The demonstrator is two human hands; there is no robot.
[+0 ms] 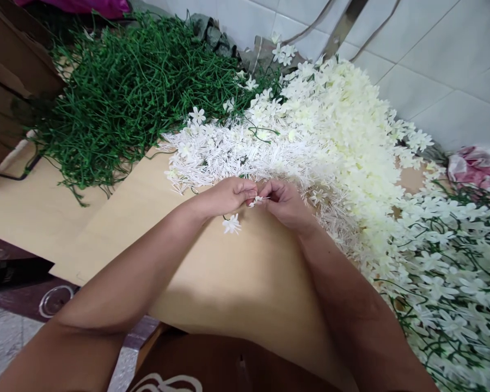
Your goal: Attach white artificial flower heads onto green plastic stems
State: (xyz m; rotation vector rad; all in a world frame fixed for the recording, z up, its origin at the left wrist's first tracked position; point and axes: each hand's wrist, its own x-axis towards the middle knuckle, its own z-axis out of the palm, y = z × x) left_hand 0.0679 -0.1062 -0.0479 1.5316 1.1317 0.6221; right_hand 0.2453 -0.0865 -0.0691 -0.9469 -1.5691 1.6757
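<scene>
Head view: left hand [231,196] and right hand [286,203] pinch a small white flower [256,202] between them, presumably for fine control; green stems [147,81] and white blossoms [347,136] lie heaped separately, seemingly for easy reach.

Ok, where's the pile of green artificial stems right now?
In the head view, the pile of green artificial stems lies at the upper left, between the cardboard box and the white artificial flowers.
</scene>
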